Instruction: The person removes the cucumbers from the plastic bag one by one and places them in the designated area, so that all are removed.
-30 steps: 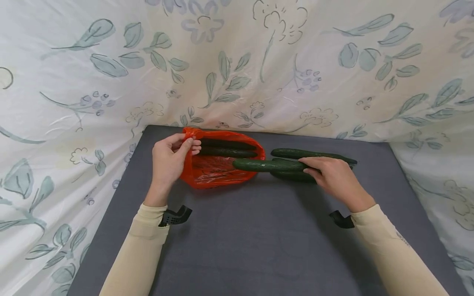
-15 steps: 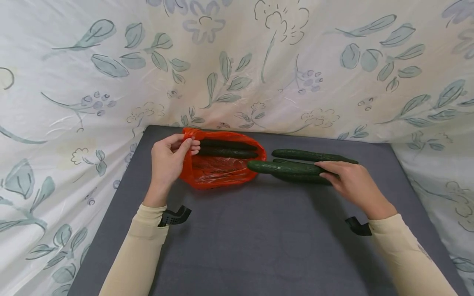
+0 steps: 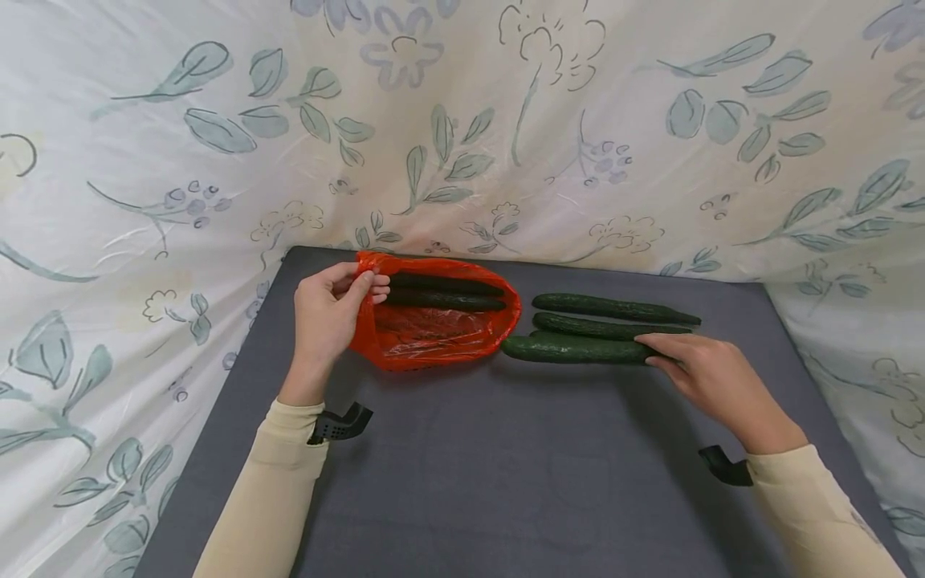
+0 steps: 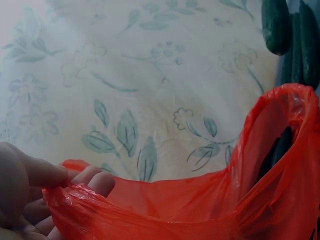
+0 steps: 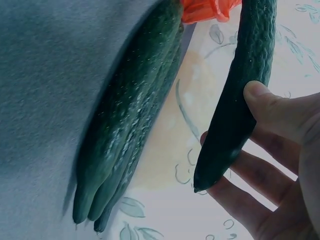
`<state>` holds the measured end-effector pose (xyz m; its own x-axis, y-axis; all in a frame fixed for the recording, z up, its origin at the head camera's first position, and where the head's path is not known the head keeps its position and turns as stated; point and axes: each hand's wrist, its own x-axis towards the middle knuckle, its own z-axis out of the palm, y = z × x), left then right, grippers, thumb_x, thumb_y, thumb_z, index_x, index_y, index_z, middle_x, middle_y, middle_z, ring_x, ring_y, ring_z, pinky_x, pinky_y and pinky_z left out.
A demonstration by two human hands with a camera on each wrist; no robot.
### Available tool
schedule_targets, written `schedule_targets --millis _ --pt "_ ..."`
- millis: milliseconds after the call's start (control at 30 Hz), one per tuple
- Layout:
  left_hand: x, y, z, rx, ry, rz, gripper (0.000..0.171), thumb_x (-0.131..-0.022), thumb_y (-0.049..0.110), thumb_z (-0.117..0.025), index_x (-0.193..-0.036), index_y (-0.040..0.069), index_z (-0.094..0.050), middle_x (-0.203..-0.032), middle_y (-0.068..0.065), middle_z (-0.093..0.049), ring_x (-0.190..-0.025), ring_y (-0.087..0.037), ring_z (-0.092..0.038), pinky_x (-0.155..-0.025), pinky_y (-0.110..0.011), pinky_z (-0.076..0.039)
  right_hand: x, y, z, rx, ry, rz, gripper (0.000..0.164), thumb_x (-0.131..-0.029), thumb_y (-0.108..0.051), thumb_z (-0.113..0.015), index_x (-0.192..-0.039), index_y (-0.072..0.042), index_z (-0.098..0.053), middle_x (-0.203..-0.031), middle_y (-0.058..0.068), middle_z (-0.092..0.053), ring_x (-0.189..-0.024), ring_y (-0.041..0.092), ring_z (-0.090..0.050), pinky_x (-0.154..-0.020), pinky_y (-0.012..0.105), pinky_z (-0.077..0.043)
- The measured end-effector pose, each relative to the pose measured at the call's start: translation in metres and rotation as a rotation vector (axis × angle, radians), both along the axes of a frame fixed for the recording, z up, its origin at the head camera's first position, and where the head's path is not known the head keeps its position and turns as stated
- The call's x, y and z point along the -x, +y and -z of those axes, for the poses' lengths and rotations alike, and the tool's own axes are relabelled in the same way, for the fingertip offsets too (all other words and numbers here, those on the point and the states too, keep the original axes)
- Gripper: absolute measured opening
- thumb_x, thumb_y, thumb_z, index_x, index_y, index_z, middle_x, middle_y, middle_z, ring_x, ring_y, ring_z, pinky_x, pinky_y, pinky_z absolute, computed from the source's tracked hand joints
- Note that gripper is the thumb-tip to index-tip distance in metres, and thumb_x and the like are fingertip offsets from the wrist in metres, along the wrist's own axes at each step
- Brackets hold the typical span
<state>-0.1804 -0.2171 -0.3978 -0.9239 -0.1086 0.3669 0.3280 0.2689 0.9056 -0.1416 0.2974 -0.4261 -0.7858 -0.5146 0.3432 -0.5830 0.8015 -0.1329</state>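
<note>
Our right hand [image 3: 704, 373] pinches the end of a cucumber [image 3: 574, 349] while our left hand [image 3: 328, 309] pinches the red bag [image 3: 433, 337] open just past its tip, and the right wrist view shows thumb [image 5: 265, 102] on top, so we should slide it in straight and slow.

The left hand [image 3: 327, 313] pinches a thin, crinkled orange-red plastic bag [image 3: 433, 337], glossy and half see-through, with two dark cucumbers [image 3: 444, 292] showing inside it just beyond the fingertips. The right hand [image 3: 711, 379] holds by its end a dark green cucumber [image 3: 574, 350] with bumpy, faintly shiny skin, and two more cucumbers [image 3: 610, 316] of the same rough finish lie just past it. Under both hands is a matt, dark grey tabletop [image 3: 506, 482] with a fine felt-like texture, and beyond them hangs a soft, lightly creased white cloth [image 3: 462, 120] printed with pale green leaves.
</note>
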Motion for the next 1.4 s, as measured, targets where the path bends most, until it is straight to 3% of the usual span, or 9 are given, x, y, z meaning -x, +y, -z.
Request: schedule_targets --millis 167,567,933,1400 --pt "0.001 0.001 0.000 -0.017 -0.002 0.002 0.021 -0.107 0.006 -0.071 -0.120 -0.010 -0.077 -0.103 -0.021 -0.080 -0.080 -0.011 -0.079 -0.079 -0.026 -0.065 -0.004 0.008 0.004 -0.005 0.004 -0.003 0.054 -0.080 -0.001 -0.093 -0.132 -0.006 -0.077 -0.108 0.014 -0.080 -0.076 0.027 -0.075 -0.060 0.049 -0.061" --pt "0.001 0.001 0.001 -0.019 0.001 0.008 0.022 -0.106 0.005 -0.071 -0.121 -0.011 -0.076 -0.104 -0.021 -0.080 -0.080 -0.012 -0.080 -0.079 -0.026 -0.066 -0.010 0.031 0.021 -0.005 -0.032 0.044 0.054 -0.081 -0.001 -0.093 -0.132 -0.005 -0.078 -0.114 0.018 -0.080 -0.083 0.033 -0.077 -0.062 0.053 -0.062" --pt "0.001 0.003 -0.001 -0.033 -0.009 0.014 0.023 -0.106 0.005 -0.071 -0.123 -0.010 -0.076 -0.104 -0.022 -0.080 -0.081 -0.012 -0.080 -0.080 -0.027 -0.065 -0.006 0.042 0.040 -0.021 -0.050 0.034 0.052 -0.080 -0.001 -0.094 -0.130 -0.005 -0.079 -0.109 0.014 -0.081 -0.069 0.018 -0.070 -0.052 0.034 -0.051" --pt "0.003 0.005 0.000 -0.031 -0.014 0.017 0.023 -0.106 0.005 -0.071 -0.123 -0.010 -0.076 -0.105 -0.021 -0.080 -0.081 -0.013 -0.080 -0.079 -0.026 -0.065 0.000 0.046 0.057 -0.049 -0.133 0.060 0.046 -0.085 -0.004 -0.091 -0.130 -0.005 -0.078 -0.107 0.013 -0.081 -0.066 0.012 -0.066 -0.053 0.036 -0.049"
